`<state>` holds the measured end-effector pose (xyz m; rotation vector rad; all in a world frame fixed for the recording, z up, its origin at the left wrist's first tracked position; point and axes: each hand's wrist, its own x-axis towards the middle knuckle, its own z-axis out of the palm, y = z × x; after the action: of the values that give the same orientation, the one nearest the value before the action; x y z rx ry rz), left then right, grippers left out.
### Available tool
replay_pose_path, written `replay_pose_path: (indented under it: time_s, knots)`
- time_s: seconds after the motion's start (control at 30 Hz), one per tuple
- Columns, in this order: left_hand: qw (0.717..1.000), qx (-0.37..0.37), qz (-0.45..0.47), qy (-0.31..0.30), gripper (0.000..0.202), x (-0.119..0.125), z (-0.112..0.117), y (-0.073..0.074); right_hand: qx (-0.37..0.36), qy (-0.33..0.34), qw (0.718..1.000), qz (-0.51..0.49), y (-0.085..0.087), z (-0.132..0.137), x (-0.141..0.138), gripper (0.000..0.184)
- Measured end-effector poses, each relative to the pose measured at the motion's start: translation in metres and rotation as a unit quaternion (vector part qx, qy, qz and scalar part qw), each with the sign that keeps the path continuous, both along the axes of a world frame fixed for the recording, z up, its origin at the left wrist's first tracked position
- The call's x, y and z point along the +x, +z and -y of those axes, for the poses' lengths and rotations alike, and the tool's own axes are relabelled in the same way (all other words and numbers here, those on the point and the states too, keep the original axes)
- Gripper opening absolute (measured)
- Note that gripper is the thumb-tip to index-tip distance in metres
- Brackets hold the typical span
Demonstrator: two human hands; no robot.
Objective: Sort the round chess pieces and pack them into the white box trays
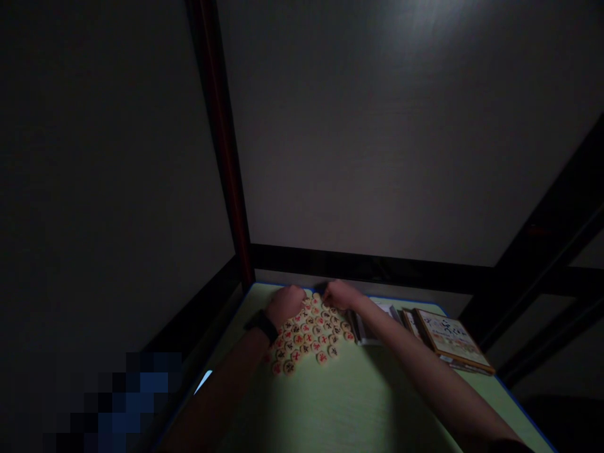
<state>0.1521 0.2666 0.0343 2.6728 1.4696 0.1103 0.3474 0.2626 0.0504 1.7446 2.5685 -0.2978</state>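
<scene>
Several round pale wooden game pieces [309,333] with red and black characters lie packed together on a green table [340,409]. My left hand [284,304], with a dark watch on the wrist, rests on the far left edge of the pieces with its fingers curled. My right hand [340,294] rests at the far right edge of the cluster, fingers bent down onto the pieces. What either hand grips is hidden in the dim light.
A wooden box with a printed lid [450,336] lies at the right of the table, with a flat open part [377,321] beside it. Dark frame bars [226,163] and pale walls stand close behind. The table has a blue edge.
</scene>
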Motion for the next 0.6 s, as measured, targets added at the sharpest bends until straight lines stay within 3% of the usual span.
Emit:
replay_pose_path:
  time_s: [0.2, 0.6]
  knots:
    - [1.0, -0.003, -0.011, 0.007, 0.023, 0.002, -0.002, -0.004, 0.056, -0.024, 0.998, 0.026, 0.005, -0.005, -0.02, 0.031]
    - [0.999, -0.008, 0.009, 0.031, 0.027, 0.008, -0.005, -0.012, 0.03, 0.016, 0.999, 0.036, 0.001, -0.015, -0.034, 0.027]
